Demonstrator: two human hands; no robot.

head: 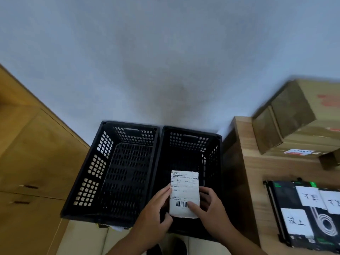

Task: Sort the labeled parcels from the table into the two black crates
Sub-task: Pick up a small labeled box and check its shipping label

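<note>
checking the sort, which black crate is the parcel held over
The right-hand crate, next to the table; the white parcel is held over it, not the left-hand crate.

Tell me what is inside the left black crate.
In the left black crate only bare perforated floor shows, nothing on it. The left hand, holding the parcel, covers its near right corner; that patch is unseen.

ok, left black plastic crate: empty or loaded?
Empty where visible: the left black perforated plastic crate shows bare mesh floor, nothing inside. The left hand, holding the white labelled parcel, hides its near right corner.
</note>
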